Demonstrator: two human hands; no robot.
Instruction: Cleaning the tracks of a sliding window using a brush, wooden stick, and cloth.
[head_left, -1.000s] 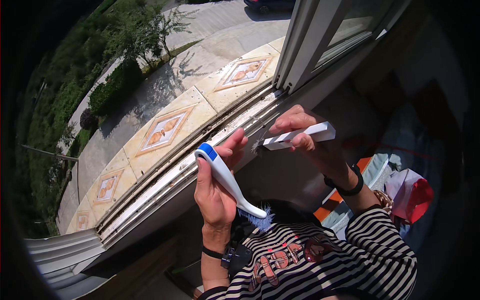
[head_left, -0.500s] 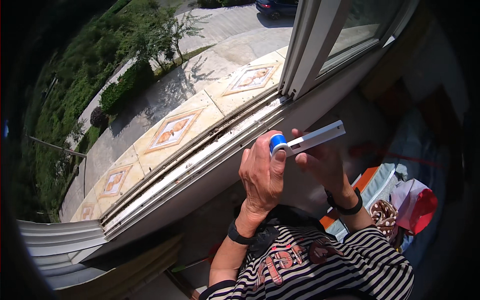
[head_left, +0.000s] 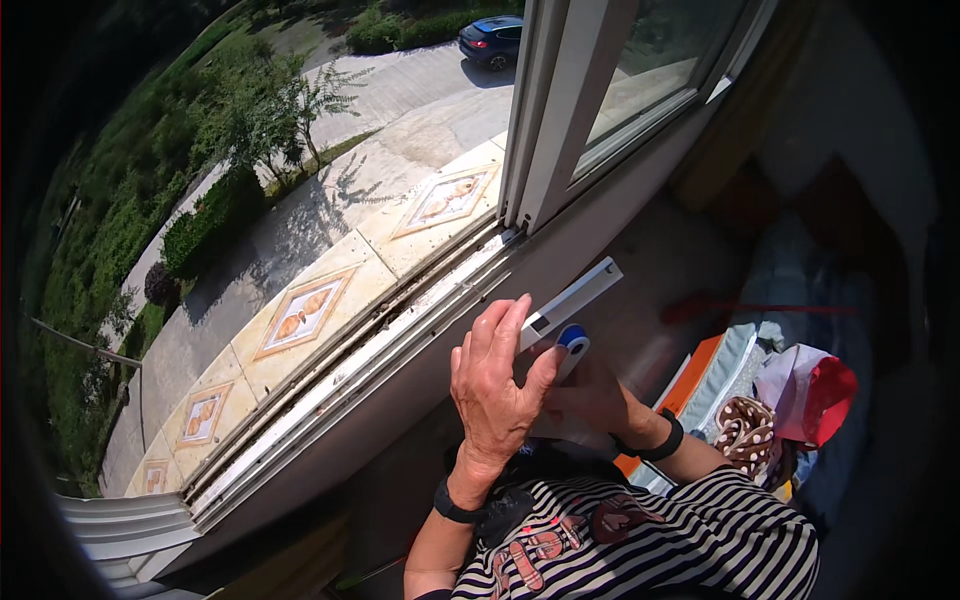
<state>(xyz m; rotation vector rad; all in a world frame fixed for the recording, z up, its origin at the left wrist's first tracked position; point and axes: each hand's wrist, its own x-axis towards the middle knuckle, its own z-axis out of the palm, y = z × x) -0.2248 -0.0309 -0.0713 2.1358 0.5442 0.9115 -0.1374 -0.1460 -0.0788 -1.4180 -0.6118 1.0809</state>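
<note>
At the centre of the frame, the left hand (head_left: 490,385) holds its fingers stretched upward with the thumb apart from them, and the long white plastic bar (head_left: 580,292) slants up to the right from that gap; whether they pinch it, I cannot tell. Just beside the thumb tip sits a white plastic handle with a rounded blue end (head_left: 573,341), its lower part hidden. The right hand (head_left: 590,400), in shadow just below, lies near the handle, but its fingers are too dark to show whether they grip. With 2 slim pieces so close, a firm pinch near the lower end of the bar would probably steady it best, with the other hand supporting the handle separately so that the 2 do not knock together. Dark grit lies in the white metal window track (head_left: 340,388) running across the left half of the frame. At the lower right, a crumpled white-and-red bag-like bundle (head_left: 815,395) shows no contents, and a brown cloth with white dots (head_left: 745,432) lies beside it.
</note>
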